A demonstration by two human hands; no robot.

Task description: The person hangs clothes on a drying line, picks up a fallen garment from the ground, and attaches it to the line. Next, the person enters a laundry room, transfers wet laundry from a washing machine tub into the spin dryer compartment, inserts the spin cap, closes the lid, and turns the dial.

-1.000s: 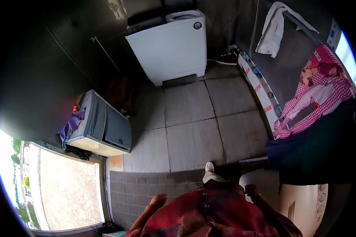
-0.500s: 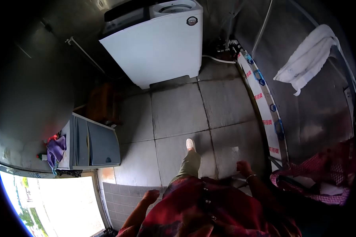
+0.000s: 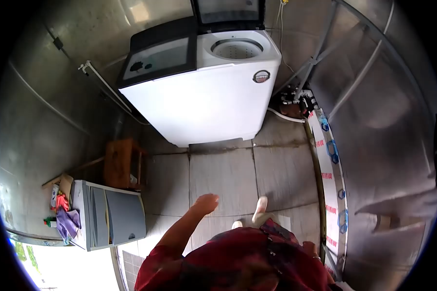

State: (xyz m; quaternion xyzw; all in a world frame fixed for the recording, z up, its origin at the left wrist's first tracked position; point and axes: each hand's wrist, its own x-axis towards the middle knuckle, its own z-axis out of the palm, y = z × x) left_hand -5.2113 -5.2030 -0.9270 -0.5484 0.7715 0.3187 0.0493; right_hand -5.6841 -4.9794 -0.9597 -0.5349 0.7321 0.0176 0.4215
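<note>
My left hand (image 3: 206,204) is held out over the tiled floor (image 3: 221,174), its fingers loosely curled with nothing in them. Low at my right side is my right hand (image 3: 310,249), partly hidden by my red patterned shirt; its fingers do not show clearly. Ahead stands a white twin-tub washing machine (image 3: 206,104), beyond the reach of both hands. Its right lid (image 3: 230,10) is raised above a round tub (image 3: 237,49), while the left lid (image 3: 158,57) lies down. Both my shoes (image 3: 260,204) are on the floor.
At left are a grey cabinet (image 3: 124,216) with a purple cloth (image 3: 69,225) on it and a wooden stool (image 3: 120,162). A printed white strip (image 3: 328,186) runs along the right wall. A pale hose (image 3: 286,115) lies beside the machine.
I have stepped forward, and the washing machine appears nearer with its raised lid in view. My left hand has swung forward; my right hand has moved back. The white towel has left view.
</note>
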